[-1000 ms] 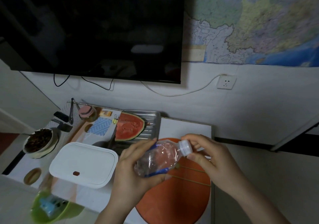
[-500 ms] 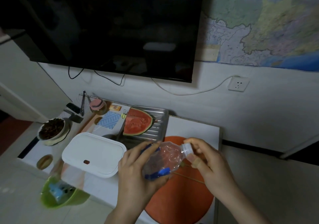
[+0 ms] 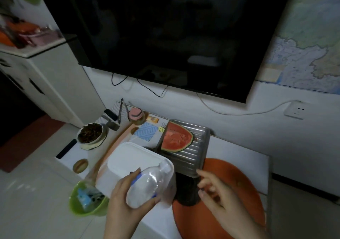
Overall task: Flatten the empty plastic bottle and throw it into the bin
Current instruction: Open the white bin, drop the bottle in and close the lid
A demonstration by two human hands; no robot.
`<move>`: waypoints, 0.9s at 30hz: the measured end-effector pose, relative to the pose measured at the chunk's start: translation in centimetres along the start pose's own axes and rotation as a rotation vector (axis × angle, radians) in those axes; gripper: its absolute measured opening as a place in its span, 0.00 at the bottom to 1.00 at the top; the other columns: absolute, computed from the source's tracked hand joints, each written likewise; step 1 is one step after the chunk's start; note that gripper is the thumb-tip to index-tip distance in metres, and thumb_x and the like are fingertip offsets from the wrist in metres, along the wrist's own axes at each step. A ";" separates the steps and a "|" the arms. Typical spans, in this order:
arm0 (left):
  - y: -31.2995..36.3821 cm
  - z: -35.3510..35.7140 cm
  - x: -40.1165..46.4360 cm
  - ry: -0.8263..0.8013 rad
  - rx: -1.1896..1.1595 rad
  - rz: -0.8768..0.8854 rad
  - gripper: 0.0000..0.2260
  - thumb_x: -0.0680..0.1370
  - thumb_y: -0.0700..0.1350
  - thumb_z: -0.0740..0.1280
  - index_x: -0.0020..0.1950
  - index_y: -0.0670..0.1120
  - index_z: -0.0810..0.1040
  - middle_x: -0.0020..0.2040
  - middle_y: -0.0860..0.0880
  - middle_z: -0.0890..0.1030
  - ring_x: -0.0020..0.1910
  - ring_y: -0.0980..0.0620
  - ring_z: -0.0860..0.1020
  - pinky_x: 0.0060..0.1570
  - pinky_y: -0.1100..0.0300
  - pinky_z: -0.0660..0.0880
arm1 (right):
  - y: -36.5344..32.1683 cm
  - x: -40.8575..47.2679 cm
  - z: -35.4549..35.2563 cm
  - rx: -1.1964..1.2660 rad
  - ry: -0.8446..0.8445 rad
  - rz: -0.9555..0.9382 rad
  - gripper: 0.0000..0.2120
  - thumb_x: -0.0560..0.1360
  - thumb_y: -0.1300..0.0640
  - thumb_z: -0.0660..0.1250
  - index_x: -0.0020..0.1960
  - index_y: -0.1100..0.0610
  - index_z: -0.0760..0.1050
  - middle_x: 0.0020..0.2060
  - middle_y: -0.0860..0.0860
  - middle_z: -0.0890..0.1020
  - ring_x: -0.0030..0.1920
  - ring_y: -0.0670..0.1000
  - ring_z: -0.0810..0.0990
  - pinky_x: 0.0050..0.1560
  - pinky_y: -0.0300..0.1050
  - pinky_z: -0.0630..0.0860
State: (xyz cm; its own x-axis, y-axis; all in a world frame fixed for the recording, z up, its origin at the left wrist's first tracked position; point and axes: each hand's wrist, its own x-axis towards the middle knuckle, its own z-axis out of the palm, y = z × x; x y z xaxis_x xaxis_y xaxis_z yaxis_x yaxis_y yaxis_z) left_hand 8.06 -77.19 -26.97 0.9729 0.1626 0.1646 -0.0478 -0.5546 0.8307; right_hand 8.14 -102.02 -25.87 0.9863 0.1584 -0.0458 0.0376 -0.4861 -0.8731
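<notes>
The right hand (image 3: 213, 189) has let go of the bottle's top since a moment ago. Now only the left hand (image 3: 127, 200) has the plastic bottle (image 3: 147, 185), with fingers wrapped round its body. The bottle sits tilted in the air over the front edge of the worktop (image 3: 237, 157), in front of the white box (image 3: 134, 163). Its neck end is blurry, so I cannot tell if the cap is on. The right hand hangs just beside it, fingers half curled and holding nothing. The green bin (image 3: 86, 202) stands on the floor near the worktop's front left corner. I think squashing comes next, because the bottle looks round.
</notes>
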 end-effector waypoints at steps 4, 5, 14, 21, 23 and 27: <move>-6.8 -5.9 2.1 0.029 0.086 -0.088 0.38 0.50 0.42 0.85 0.58 0.49 0.78 0.53 0.47 0.80 0.54 0.46 0.78 0.52 0.56 0.72 | -1.5 3.2 8.0 -0.166 -0.090 0.002 0.25 0.74 0.60 0.67 0.67 0.44 0.67 0.54 0.46 0.78 0.47 0.37 0.74 0.51 0.20 0.63; -8.3 -7.3 3.0 0.026 0.098 -0.100 0.37 0.51 0.42 0.85 0.58 0.50 0.78 0.53 0.45 0.80 0.54 0.43 0.78 0.52 0.52 0.72 | -1.9 4.2 10.1 -0.212 -0.110 0.002 0.26 0.74 0.58 0.66 0.70 0.44 0.63 0.57 0.48 0.76 0.50 0.40 0.73 0.54 0.20 0.60; -16.3 -13.9 11.2 -0.165 0.201 0.032 0.36 0.54 0.65 0.74 0.60 0.56 0.76 0.53 0.56 0.78 0.52 0.54 0.77 0.48 0.56 0.74 | -2.9 10.4 22.3 -0.577 -0.212 0.186 0.29 0.78 0.54 0.59 0.74 0.44 0.52 0.76 0.43 0.56 0.75 0.50 0.54 0.75 0.48 0.54; -19.1 -14.4 14.2 -0.266 0.202 0.051 0.36 0.54 0.65 0.73 0.61 0.54 0.76 0.53 0.53 0.79 0.53 0.48 0.79 0.50 0.49 0.77 | -3.3 12.2 25.1 -0.683 -0.167 0.300 0.26 0.77 0.56 0.61 0.73 0.48 0.56 0.77 0.50 0.54 0.76 0.55 0.53 0.75 0.55 0.54; -19.3 -14.3 14.8 -0.278 0.205 0.057 0.36 0.55 0.64 0.72 0.61 0.54 0.76 0.53 0.53 0.79 0.53 0.48 0.78 0.50 0.50 0.76 | -3.2 12.3 25.5 -0.681 -0.183 0.327 0.26 0.78 0.59 0.60 0.73 0.48 0.55 0.77 0.51 0.53 0.76 0.56 0.52 0.75 0.57 0.54; -19.4 -14.2 15.8 -0.299 0.228 0.071 0.35 0.55 0.64 0.72 0.60 0.55 0.75 0.53 0.55 0.77 0.52 0.49 0.78 0.50 0.51 0.76 | -3.1 12.1 25.9 -0.731 -0.210 0.349 0.28 0.78 0.60 0.57 0.74 0.49 0.50 0.78 0.52 0.48 0.77 0.57 0.48 0.76 0.57 0.52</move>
State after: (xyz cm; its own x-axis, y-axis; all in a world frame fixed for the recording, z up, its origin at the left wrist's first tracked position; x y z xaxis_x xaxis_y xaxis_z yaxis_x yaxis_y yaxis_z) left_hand 21.11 -52.32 -32.92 0.9937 -0.1088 0.0269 -0.0981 -0.7289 0.6776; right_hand 15.84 -76.30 -36.34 0.9128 0.0176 -0.4080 -0.0980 -0.9604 -0.2608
